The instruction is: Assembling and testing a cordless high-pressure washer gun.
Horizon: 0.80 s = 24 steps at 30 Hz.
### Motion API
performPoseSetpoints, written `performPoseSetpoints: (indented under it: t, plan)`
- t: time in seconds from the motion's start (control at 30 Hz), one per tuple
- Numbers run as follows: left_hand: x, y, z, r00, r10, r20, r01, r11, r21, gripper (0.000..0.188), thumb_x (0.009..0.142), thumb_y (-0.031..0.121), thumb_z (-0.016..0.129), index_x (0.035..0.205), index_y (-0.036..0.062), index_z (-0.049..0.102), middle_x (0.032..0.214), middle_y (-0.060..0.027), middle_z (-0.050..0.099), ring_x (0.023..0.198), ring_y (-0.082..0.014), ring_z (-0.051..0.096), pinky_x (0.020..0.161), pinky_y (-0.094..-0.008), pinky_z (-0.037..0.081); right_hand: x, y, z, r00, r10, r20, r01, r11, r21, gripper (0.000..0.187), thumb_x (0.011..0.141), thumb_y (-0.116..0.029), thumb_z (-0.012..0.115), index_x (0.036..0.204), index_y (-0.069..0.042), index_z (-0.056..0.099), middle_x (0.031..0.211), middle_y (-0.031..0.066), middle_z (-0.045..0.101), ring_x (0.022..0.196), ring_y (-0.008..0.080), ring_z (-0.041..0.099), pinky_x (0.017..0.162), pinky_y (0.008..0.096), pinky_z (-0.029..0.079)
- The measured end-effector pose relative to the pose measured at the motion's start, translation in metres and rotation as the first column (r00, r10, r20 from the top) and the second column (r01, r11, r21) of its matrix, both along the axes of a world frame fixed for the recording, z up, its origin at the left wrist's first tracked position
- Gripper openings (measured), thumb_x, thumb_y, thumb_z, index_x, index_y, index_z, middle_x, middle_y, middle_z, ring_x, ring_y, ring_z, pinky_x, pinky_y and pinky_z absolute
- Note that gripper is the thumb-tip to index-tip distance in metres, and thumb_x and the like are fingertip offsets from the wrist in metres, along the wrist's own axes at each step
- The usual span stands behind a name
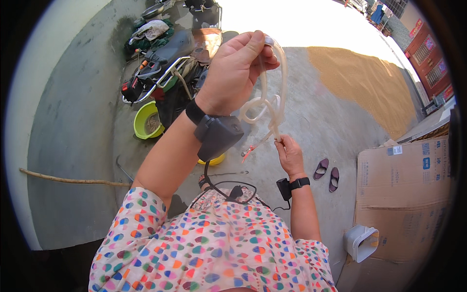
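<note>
Above the grey floor (323, 126), one looped tube (283, 82) in the grip of two hands (236, 68) (291, 156)

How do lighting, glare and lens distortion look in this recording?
Head view: the sunlit ground at the top is washed out to near white; head view: the floor and both hands lie in shade yet read clearly; head view: the fisheye bows the wall at left, with black corners; head view: the pale hose contrasts weakly with the floor.
</note>
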<state>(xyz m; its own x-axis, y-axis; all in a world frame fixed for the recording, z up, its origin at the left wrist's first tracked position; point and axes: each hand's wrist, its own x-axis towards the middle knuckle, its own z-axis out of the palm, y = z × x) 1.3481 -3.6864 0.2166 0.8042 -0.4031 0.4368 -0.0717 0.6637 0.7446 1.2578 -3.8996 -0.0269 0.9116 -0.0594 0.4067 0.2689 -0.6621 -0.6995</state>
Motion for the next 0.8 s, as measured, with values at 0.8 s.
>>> performPoseSetpoints:
  t: [0.8]
  plan:
    - [-0.021, 0.019, -0.01, 0.311, 0.231, 0.922, -0.907, 0.361, 0.215, 0.035, 0.09, 0.018, 0.065, 0.121, 0.0028, 0.057, 0.108, -0.0117, 0.063, 0.11, -0.0243, 0.058, 0.096, -0.0361, 0.046, 0.025, 0.007, 0.092, 0.999, -0.003, 0.038, 0.006, 0.998, -0.064, 0.009, 0.09, -0.011, 0.063, 0.096, -0.004, 0.063, 0.085, 0.0119, 0.062, 0.077, 0.0296, 0.061, 0.066, 0.0372, 0.048]
